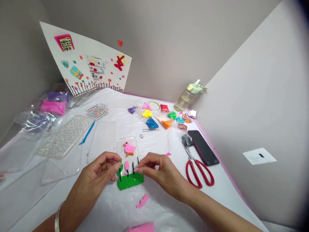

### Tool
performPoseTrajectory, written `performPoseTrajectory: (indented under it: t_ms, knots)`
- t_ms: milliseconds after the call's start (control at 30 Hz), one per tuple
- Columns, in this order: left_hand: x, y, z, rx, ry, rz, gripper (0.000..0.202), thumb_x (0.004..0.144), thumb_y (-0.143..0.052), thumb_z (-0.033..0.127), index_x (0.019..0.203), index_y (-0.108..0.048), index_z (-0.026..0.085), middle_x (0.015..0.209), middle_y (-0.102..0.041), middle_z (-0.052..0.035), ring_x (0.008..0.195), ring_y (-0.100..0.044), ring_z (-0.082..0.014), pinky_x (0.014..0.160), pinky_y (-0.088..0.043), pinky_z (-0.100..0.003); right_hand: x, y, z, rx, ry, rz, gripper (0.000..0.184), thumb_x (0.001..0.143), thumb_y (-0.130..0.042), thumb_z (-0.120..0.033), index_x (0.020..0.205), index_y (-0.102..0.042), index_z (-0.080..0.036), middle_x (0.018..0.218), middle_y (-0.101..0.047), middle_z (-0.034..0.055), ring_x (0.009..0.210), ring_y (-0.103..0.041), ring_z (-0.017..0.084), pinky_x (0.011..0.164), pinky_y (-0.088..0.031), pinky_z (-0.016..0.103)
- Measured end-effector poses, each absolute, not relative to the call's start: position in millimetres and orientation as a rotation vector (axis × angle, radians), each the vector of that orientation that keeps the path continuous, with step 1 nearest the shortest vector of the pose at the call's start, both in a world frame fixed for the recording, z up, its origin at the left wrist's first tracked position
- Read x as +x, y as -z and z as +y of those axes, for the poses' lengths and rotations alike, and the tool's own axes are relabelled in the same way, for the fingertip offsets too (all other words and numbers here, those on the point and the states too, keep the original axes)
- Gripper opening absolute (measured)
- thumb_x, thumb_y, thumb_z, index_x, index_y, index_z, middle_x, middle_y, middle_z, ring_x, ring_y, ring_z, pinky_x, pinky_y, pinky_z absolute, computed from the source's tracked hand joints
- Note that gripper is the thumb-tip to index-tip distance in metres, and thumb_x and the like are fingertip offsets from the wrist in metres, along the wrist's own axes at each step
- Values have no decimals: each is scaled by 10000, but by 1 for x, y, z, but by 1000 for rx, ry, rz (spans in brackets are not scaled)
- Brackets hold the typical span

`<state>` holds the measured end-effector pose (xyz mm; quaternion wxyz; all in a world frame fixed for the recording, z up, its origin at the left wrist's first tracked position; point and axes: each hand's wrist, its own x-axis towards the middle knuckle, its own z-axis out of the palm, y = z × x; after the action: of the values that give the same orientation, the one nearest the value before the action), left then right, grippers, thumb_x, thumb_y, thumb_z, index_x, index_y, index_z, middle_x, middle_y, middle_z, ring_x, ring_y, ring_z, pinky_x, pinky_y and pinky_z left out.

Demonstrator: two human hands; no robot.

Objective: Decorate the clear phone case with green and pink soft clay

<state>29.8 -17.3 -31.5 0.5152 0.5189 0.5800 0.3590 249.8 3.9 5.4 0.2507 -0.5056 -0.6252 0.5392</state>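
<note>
Pink slab (142,227) up front; our case (120,149) has duck (129,149), grass (130,183), one flower (126,165), two stems (133,169) look bare. Right hand (160,169) pinches a pink bit (136,169); left hand's (102,170) grip, can't tell.

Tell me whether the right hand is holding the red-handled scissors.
No, the red-handled scissors lie on the white table cover beside the phone, while the right hand pinches a small pink piece.
</note>
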Motion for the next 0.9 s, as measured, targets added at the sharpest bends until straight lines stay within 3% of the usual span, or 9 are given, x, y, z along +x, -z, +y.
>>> performPoseTrajectory:
  t_ms: [200, 900]
  knots:
    - [15, 33, -19, 1378, -924, 1548, 327, 864, -610, 587, 1010, -619, 295, 857, -668, 34, 794, -656, -165, 741, -510, -236, 245, -1, 19, -1375, -1310, -2030, 97, 892, -701, -132, 883, -770, -200, 877, -692, -9, 777, -604, 115, 679, -436, 213]
    - [8, 36, -17, 1487, -896, 1529, 226, 923, -586, 522, 1054, -590, 337, 812, -650, 65, 765, -664, -112, 706, -522, -116, 236, 3, 28, -1275, -1068, -2465, 97, 944, -647, -146, 949, -739, -178, 869, -660, 11, 759, -591, 119, 692, -437, 215]
